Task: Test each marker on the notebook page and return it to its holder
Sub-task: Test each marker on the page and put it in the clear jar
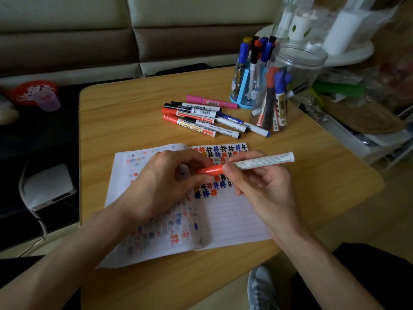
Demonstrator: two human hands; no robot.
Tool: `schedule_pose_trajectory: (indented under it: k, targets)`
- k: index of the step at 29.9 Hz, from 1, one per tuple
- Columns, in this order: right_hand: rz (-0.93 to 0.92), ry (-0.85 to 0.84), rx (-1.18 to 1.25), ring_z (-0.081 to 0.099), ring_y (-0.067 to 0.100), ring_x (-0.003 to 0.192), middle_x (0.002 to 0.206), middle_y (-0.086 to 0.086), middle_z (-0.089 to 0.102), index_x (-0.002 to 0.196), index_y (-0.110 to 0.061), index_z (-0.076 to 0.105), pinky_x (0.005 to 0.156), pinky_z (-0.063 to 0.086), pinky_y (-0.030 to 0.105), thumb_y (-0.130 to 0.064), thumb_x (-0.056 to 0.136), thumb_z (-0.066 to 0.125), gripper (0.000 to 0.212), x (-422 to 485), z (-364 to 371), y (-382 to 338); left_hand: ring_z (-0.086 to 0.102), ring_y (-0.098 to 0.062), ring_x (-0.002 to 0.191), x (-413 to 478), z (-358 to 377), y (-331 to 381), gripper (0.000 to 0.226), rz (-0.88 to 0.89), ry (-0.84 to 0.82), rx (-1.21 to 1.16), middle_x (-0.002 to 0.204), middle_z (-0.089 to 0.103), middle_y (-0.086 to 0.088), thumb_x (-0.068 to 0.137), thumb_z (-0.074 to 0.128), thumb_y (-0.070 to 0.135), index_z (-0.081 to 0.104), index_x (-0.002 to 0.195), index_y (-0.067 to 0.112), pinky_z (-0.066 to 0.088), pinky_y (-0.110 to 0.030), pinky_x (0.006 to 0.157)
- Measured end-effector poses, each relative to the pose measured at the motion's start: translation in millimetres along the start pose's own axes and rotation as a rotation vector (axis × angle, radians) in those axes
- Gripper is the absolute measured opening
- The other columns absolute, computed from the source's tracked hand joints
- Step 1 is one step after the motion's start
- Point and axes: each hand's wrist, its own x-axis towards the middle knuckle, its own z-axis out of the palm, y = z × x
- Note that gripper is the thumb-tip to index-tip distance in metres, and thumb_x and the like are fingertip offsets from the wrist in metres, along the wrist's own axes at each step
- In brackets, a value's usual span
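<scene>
An open lined notebook [232,220] lies on the wooden table, its pages covered with red, blue and black hash marks. Above it I hold a white marker with a red cap [257,163] level. My left hand [165,182] grips the red cap end. My right hand [261,186] pinches the white barrel next to the cap. A pile of several markers [205,118] lies behind the notebook. A blue holder [245,88] and a clear plastic jar [283,90] at the back right both hold upright markers.
The wooden table [125,121] has a rounded right edge. A sofa runs along the back. A white box [48,186] with a cable sits on a dark surface at left. Shelving and clutter stand at right. A grey shoe [260,285] shows below the front edge.
</scene>
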Motion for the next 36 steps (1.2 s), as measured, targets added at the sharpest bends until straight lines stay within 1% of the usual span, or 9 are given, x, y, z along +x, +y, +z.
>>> schedule_pose_trajectory:
  k: [5, 8, 10, 15, 22, 25, 28, 32, 36]
  targets:
    - [0.029, -0.020, -0.004, 0.068, 0.025, 0.065, 0.085, 0.015, 0.076, 0.106, -0.003, 0.074, 0.057, 0.052, 0.027, -0.018, 0.095, 0.066, 0.020, 0, -4, -8, 0.067, 0.001, 0.082, 2, 3, 0, 0.034, 0.020, 0.014, -0.002, 0.095, 0.074, 0.022, 0.088, 0.068, 0.042, 0.075, 0.119, 0.030, 0.047, -0.011, 0.070]
    - [0.013, -0.013, -0.043, 0.070, 0.029, 0.068, 0.086, 0.017, 0.076, 0.108, -0.002, 0.074, 0.059, 0.053, 0.033, -0.017, 0.100, 0.061, 0.021, -1, -5, -9, 0.071, -0.012, 0.088, 2, 6, 2, 0.032, 0.010, 0.021, -0.057, 0.098, 0.077, 0.013, 0.090, 0.063, 0.048, 0.075, 0.117, 0.035, 0.057, -0.036, 0.076]
    - [-0.004, 0.006, -0.033, 0.071, 0.028, 0.071, 0.085, 0.016, 0.075, 0.106, -0.002, 0.074, 0.062, 0.055, 0.034, -0.018, 0.100, 0.062, 0.021, -2, -4, -10, 0.071, -0.017, 0.089, 2, 8, 9, 0.026, 0.005, 0.042, -0.098, 0.096, 0.077, 0.008, 0.091, 0.062, 0.044, 0.075, 0.113, 0.037, 0.054, -0.040, 0.077]
    - [-0.056, 0.021, 0.007, 0.072, 0.023, 0.073, 0.083, 0.015, 0.075, 0.106, 0.000, 0.073, 0.067, 0.058, 0.029, -0.012, 0.098, 0.061, 0.019, -3, -2, -14, 0.068, -0.018, 0.087, 6, 10, 18, 0.015, 0.030, 0.110, -0.080, 0.092, 0.074, 0.009, 0.096, 0.068, 0.027, 0.075, 0.106, 0.033, 0.050, -0.037, 0.076]
    - [-0.049, 0.049, 0.013, 0.072, 0.021, 0.075, 0.083, 0.015, 0.075, 0.108, 0.001, 0.073, 0.070, 0.057, 0.024, -0.010, 0.099, 0.061, 0.018, -5, -5, -10, 0.068, -0.016, 0.088, 10, 16, 22, 0.019, 0.043, 0.088, -0.066, 0.092, 0.075, 0.009, 0.096, 0.065, 0.025, 0.078, 0.110, 0.024, 0.052, -0.038, 0.076]
    - [-0.035, 0.029, -0.010, 0.072, 0.024, 0.076, 0.085, 0.016, 0.075, 0.108, -0.002, 0.074, 0.070, 0.058, 0.027, -0.010, 0.100, 0.062, 0.017, -2, -11, -9, 0.069, -0.017, 0.090, 13, 17, 23, 0.019, 0.023, 0.049, -0.077, 0.095, 0.075, 0.009, 0.096, 0.064, 0.031, 0.077, 0.110, 0.031, 0.053, -0.036, 0.076]
    - [0.008, -0.004, -0.002, 0.070, 0.021, 0.076, 0.086, 0.014, 0.076, 0.107, -0.005, 0.075, 0.069, 0.057, 0.026, -0.015, 0.098, 0.064, 0.018, 3, -21, -13, 0.071, -0.004, 0.092, 18, 15, 29, 0.020, -0.018, 0.004, -0.100, 0.100, 0.075, 0.022, 0.089, 0.065, 0.038, 0.072, 0.106, 0.046, 0.055, -0.022, 0.078]
    - [0.098, 0.017, 0.062, 0.066, 0.004, 0.074, 0.080, -0.001, 0.073, 0.112, -0.007, 0.076, 0.065, 0.051, 0.018, -0.021, 0.088, 0.073, 0.028, 8, -34, -20, 0.074, -0.007, 0.089, 23, 12, 29, 0.028, -0.090, -0.005, -0.200, 0.097, 0.078, 0.015, 0.083, 0.070, 0.040, 0.078, 0.108, 0.027, 0.059, -0.027, 0.080]
    - [0.152, 0.131, 0.162, 0.062, 0.003, 0.074, 0.081, -0.007, 0.071, 0.110, -0.010, 0.076, 0.064, 0.049, 0.017, -0.026, 0.085, 0.078, 0.030, 15, -54, -28, 0.076, -0.014, 0.090, 25, 11, 35, 0.025, -0.144, 0.081, -0.441, 0.096, 0.080, 0.003, 0.082, 0.072, 0.027, 0.078, 0.103, 0.014, 0.060, -0.023, 0.077]
